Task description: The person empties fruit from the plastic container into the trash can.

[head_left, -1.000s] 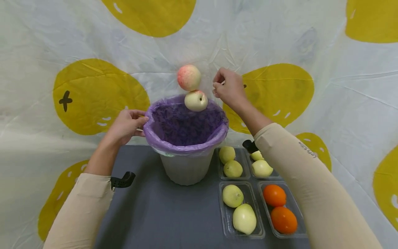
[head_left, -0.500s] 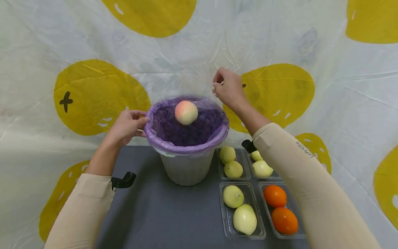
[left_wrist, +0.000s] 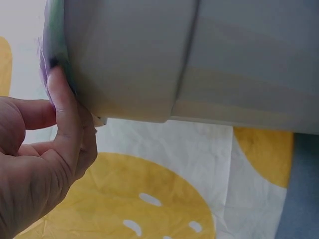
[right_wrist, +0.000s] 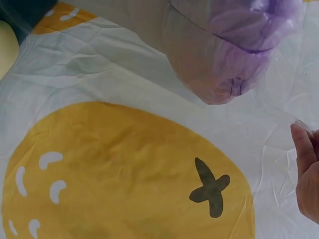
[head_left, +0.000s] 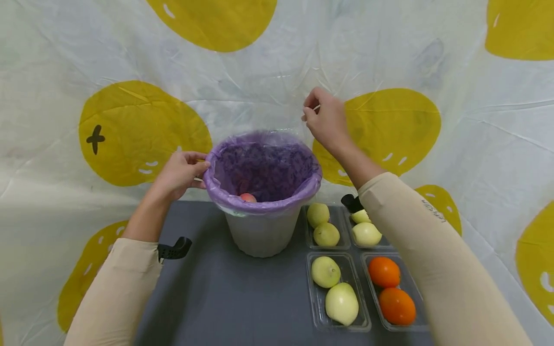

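A pale plastic bin (head_left: 259,235) lined with a purple bag (head_left: 263,207) stands upright on the dark table. My left hand (head_left: 182,174) pinches the lined rim at the left side, thumb inside and fingers outside, which the left wrist view (left_wrist: 55,134) confirms. My right hand (head_left: 325,115) is raised above the bin's back right, fingers curled. It pinches the edge of a clear plastic tray (right_wrist: 301,123), hardly visible against the wall cloth. Inside the bin a pink peach (head_left: 247,197) shows just behind the front rim; most of it is hidden.
Right of the bin stand several clear trays: one with green fruit (head_left: 326,234), one with pale fruit (head_left: 366,234) partly behind my right arm, one nearer with pale green fruit (head_left: 342,303), and one with orange fruit (head_left: 396,306). A patterned cloth (head_left: 242,86) hangs behind.
Two peaches in the air over the bin have dropped into it; only the top of one shows. The right hand has shifted slightly right; the left hand keeps its grip on the rim.
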Motion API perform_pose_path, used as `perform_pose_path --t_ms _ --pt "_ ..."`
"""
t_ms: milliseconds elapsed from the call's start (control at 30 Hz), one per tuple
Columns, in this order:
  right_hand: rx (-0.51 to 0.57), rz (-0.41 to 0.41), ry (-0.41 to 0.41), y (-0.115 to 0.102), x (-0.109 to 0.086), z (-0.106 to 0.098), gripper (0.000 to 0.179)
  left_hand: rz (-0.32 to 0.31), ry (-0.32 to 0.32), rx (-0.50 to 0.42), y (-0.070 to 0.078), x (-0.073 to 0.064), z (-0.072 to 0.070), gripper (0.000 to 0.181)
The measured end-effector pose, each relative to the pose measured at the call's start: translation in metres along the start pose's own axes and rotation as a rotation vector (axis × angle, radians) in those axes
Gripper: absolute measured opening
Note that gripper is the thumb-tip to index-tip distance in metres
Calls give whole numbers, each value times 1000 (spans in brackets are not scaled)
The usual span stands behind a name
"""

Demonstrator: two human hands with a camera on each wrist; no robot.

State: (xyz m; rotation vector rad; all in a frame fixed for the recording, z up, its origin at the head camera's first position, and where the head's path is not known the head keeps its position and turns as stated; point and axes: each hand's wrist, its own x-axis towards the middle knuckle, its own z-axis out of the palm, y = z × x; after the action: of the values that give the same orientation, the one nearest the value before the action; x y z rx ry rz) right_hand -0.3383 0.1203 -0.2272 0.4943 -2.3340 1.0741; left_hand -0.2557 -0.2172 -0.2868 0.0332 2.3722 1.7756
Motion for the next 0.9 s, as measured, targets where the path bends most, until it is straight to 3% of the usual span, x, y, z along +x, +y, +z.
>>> perform_pose_path --t_ms 400,633,900 --pt "176 160 -8 9 -10 -20 6 -7 1 6 2 2 1 53" --pt "368 219 6 14 -16 -40 6 1 4 3 3 3 3 53" --pt "449 247 29 23 -26 -70 8 -4 28 3 5 0 3 50"
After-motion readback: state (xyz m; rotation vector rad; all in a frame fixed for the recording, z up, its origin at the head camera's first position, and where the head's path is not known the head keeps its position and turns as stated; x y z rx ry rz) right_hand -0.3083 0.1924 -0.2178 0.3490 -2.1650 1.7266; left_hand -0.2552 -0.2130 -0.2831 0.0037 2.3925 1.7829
